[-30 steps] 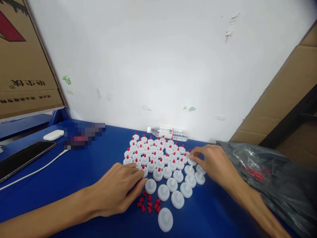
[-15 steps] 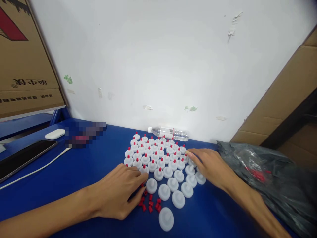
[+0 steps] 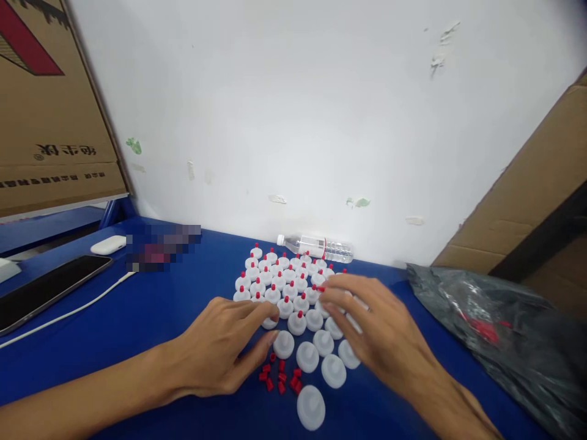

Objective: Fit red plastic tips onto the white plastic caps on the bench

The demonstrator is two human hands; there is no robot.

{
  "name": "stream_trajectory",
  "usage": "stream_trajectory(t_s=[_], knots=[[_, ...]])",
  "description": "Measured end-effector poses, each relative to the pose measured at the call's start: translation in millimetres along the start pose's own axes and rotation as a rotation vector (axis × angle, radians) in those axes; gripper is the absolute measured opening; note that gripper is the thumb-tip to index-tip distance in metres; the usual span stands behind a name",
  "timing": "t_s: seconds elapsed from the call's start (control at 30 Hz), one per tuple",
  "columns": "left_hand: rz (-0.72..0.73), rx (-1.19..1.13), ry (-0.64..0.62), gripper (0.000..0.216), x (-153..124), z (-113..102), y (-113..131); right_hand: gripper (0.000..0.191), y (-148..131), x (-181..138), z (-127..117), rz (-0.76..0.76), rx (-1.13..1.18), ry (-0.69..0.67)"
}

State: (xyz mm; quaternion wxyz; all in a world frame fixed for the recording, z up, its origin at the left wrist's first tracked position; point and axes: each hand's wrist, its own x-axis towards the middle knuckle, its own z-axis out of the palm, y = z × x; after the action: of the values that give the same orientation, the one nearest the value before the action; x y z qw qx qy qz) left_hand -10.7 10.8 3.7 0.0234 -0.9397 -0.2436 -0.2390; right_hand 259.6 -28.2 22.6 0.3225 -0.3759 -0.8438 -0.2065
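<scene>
Many white round plastic lids with a nozzle [image 3: 310, 407] stand in a cluster on the blue table, the farther ones topped with small red caps. The nearer lids have bare nozzles. Loose red caps [image 3: 281, 387] lie in front of them. My left hand [image 3: 229, 342] is at the cluster's left edge, thumb and index finger apart beside a lid, with nothing seen between them. Over the right side of the lids, my right hand [image 3: 380, 324] has its fingertips closed around a red cap [image 3: 321, 288]. It covers several lids behind it.
A clear plastic bottle [image 3: 316, 246] lies against the wall behind the lids. On the right is a dark plastic bag [image 3: 518, 348] with red pieces in a clear bag on top. A phone [image 3: 55, 290], a white cable [image 3: 87, 308] and a white case [image 3: 109, 244] lie at left.
My right hand has moved left and nearer over the lids, now with a red cap at its fingertips. My left thumb and index finger have moved up from the loose caps and spread apart.
</scene>
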Motion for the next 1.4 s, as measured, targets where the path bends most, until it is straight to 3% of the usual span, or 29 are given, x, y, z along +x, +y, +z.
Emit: stream_trajectory(t_s=[0.1, 0.23, 0.4, 0.63, 0.7, 0.77, 0.87, 0.93, 1.17, 1.4], knots=[[0.012, 0.007, 0.07, 0.02, -1.1, 1.8, 1.7, 0.019, -28.2, 6.7, 7.2, -0.171, 0.064, 0.034], [0.105, 0.015, 0.044, 0.012, -1.9, 4.0, 1.3, 0.026, -48.2, 12.1, 12.2, -0.237, 0.094, 0.065], [0.174, 0.046, 0.048, 0.018, 2.4, 2.7, 2.1, 0.028, -44.8, 15.2, 12.9, -0.253, 0.042, 0.072], [0.057, -0.19, 0.096, 0.026, 0.1, 1.9, 1.7, 0.021, -21.2, 12.2, 5.1, -0.329, -0.087, 0.091], [0.028, -0.228, 0.13, 0.028, -2.0, 1.6, -1.1, 0.023, 3.4, 4.7, -5.5, -0.239, -0.155, 0.047], [0.027, -0.225, 0.123, 0.028, -2.6, 2.2, -3.6, 0.018, 32.8, -4.6, -15.0, 0.001, -0.197, 0.041], [0.045, -0.16, 0.035, 0.026, -1.7, 5.0, -4.0, 0.015, 68.7, -18.4, -17.5, 0.385, -0.183, -0.031], [0.007, -0.116, -0.04, 0.025, -1.0, 6.9, -2.8, 0.021, 80.6, -26.1, -10.4, 0.499, -0.152, -0.142], [-0.135, -0.02, -0.228, 0.023, 0.8, 8.6, -2.9, 0.039, 79.7, -36.7, 11.3, 0.463, -0.09, -0.353], [-0.11, 0.026, -0.29, 0.02, 1.6, 8.2, 0.3, 0.045, 81.4, -30.3, 1.0, 0.465, -0.086, -0.34]])
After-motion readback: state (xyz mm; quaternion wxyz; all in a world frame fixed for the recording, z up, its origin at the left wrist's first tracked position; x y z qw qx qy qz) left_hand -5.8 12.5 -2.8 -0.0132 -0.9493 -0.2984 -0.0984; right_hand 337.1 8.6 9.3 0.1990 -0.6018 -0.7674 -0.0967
